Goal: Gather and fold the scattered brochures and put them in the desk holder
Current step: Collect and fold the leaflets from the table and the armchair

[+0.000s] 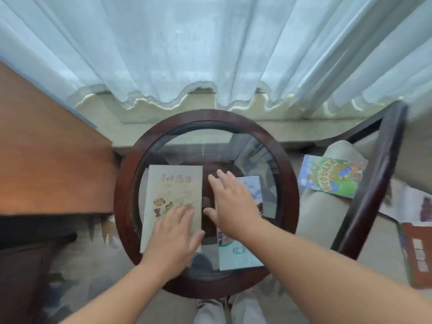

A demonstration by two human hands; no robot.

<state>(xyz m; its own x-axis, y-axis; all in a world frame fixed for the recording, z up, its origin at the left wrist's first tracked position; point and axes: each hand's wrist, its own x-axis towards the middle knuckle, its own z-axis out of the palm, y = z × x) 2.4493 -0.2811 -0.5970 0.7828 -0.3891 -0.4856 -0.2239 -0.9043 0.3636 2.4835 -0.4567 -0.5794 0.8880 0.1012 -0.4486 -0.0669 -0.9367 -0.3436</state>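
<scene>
A beige folded brochure (175, 190) with printed characters and small cartoon figures lies on the left half of the round glass table (124, 183). My left hand (174, 239) rests flat on its lower part, fingers spread. A pale blue-green brochure (240, 256) lies on the right half; my right hand (233, 204) hovers over or presses on it with fingers apart, hiding its middle. A colourful cartoon brochure (332, 176) lies on the cushioned chair to the right. More printed sheets (418, 206) lie at the far right. No desk holder is in view.
A dark wooden chair frame (378, 174) stands right of the table. A brown wooden desk surface (46, 160) fills the left side. Sheer curtains (210, 54) hang behind over a pale sill. A red patterned item (418, 253) lies at the far right.
</scene>
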